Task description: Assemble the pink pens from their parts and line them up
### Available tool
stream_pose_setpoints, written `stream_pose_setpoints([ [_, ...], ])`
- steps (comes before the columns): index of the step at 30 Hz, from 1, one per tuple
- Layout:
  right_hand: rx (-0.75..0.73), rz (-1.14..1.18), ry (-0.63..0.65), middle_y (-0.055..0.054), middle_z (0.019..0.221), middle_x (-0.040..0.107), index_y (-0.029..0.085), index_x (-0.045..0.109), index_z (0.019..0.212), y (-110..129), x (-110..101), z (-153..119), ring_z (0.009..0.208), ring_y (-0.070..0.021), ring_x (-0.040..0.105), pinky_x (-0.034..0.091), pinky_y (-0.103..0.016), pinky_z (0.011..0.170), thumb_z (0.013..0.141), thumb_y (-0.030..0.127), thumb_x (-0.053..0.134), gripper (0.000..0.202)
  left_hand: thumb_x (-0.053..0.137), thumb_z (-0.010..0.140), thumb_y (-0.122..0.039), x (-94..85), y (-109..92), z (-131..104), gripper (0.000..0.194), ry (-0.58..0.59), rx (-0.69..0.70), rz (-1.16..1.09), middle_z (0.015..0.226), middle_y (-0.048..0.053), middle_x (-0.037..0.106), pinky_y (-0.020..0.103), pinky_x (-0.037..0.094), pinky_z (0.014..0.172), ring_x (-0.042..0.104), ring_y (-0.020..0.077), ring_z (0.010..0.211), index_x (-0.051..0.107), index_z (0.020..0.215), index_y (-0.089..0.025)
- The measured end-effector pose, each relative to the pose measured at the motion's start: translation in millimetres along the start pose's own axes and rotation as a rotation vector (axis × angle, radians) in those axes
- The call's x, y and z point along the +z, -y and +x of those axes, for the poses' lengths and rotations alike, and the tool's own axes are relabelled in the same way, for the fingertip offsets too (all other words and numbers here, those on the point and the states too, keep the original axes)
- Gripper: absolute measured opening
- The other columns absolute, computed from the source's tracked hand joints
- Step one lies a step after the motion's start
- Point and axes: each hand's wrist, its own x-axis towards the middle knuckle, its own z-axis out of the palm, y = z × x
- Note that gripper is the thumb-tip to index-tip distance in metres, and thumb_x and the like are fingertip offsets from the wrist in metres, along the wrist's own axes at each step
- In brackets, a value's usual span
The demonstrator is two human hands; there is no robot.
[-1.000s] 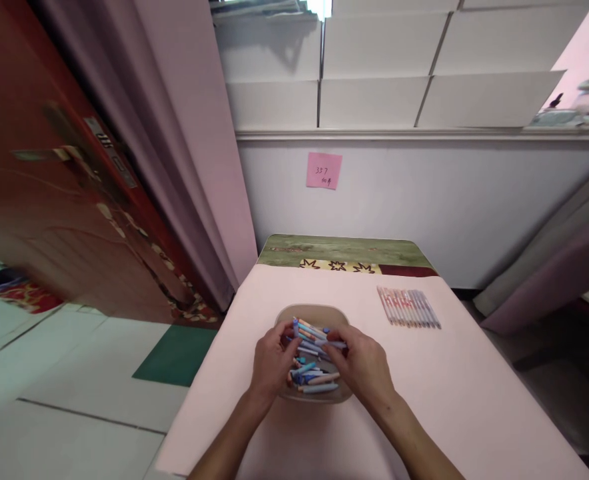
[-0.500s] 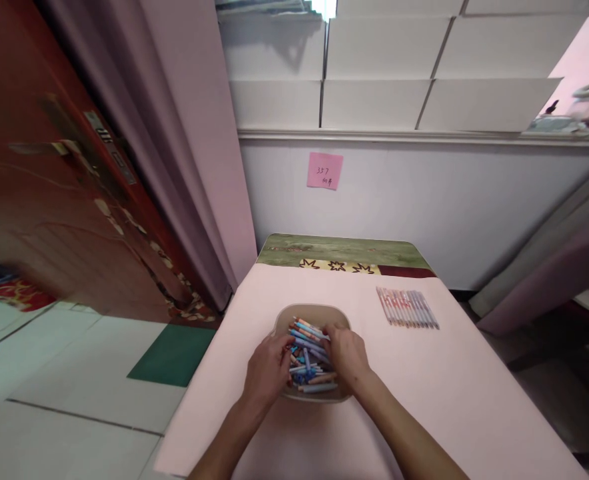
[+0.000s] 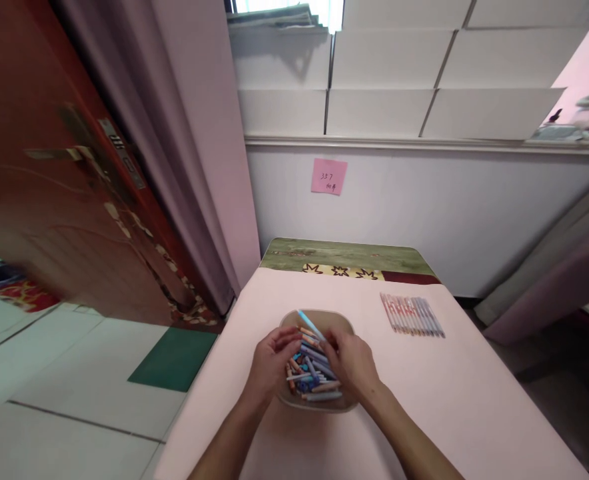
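Observation:
A beige box [image 3: 290,323] with rounded corners stands on the pink-covered table and holds a jumble of pens [image 3: 316,368] in blue, purple and orange tones. Over its right side, my right hand [image 3: 353,364] pinches a light blue pen [image 3: 309,323], which slants up and to the left above the others. My left hand [image 3: 270,365] is at the box's left rim, its fingers curled together beside the pens. Whatever those fingers may hold is hidden. To the right on the table, several pens [image 3: 412,316] lie side by side in a neat row.
The table [image 3: 384,400] has a green patterned strip [image 3: 344,255] along its far edge, against the white wall. A pink note [image 3: 329,177] is stuck on that wall. On the left are a purple curtain [image 3: 199,167], a reddish door [image 3: 34,200] and a green mat [image 3: 172,359].
My right hand has lifted the light blue pen above the pile. My left hand has drawn slightly left, away from the pens. The whole view has shifted a little.

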Motion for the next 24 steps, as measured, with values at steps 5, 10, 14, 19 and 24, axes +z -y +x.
stream_pose_setpoints([
  [5, 0.000, 0.988, 0.280, 0.000, 0.070, 0.064, 0.018, 0.063, 0.089, 8, 2, -12, 0.059, -0.0125, 0.056, 0.042, -0.023, 0.057, 0.082, 0.047, 0.058, 0.030, 0.079, 0.064, -0.027, 20.8, -8, -2, 0.034, 0.149, -0.163, -0.290, 0.085, 0.009, 0.073, 0.024, 0.050, 0.056, 0.064, 0.0140, 0.060, 0.069, 0.095, -0.013],
  [10, 0.215, 1.363, 0.451, 0.003, 0.061, 0.057, 0.016, 0.065, 0.087, 4, 2, -18, 0.048, -0.0072, 0.046, 0.036, -0.019, 0.049, 0.072, 0.050, 0.071, 0.038, 0.081, 0.061, -0.019, 25.1, -11, -4, 0.033, 0.122, -0.219, -0.367, 0.083, 0.008, 0.073, 0.021, 0.049, 0.055, 0.062, 0.0108, 0.059, 0.070, 0.092, -0.013],
  [14, 0.302, 1.413, 0.599, 0.001, 0.057, 0.058, 0.014, 0.067, 0.085, 0, 1, -25, 0.044, -0.0075, 0.048, 0.036, -0.019, 0.045, 0.074, 0.058, 0.066, 0.045, 0.081, 0.060, -0.019, 25.2, -11, -6, 0.030, 0.153, -0.239, -0.368, 0.076, 0.006, 0.072, 0.017, 0.041, 0.044, 0.054, 0.0058, 0.046, 0.069, 0.087, -0.013],
  [19, 0.240, 1.282, 0.514, -0.002, 0.063, 0.064, 0.013, 0.065, 0.081, -10, 8, -24, 0.050, -0.0086, 0.054, 0.039, -0.019, 0.050, 0.070, 0.056, 0.071, 0.044, 0.083, 0.056, -0.021, 32.5, -8, -7, 0.032, 0.079, -0.180, -0.292, 0.069, 0.004, 0.071, 0.016, 0.036, 0.042, 0.049, 0.0039, 0.043, 0.069, 0.083, -0.012],
  [24, 0.097, 1.028, 0.199, 0.001, 0.061, 0.063, 0.015, 0.063, 0.078, -9, 14, -19, 0.050, -0.0100, 0.052, 0.038, -0.021, 0.049, 0.061, 0.053, 0.078, 0.045, 0.084, 0.055, -0.026, 37.1, -2, -3, 0.031, -0.015, -0.127, -0.257, 0.066, 0.002, 0.070, 0.016, 0.036, 0.044, 0.051, 0.0050, 0.047, 0.068, 0.079, -0.012],
])
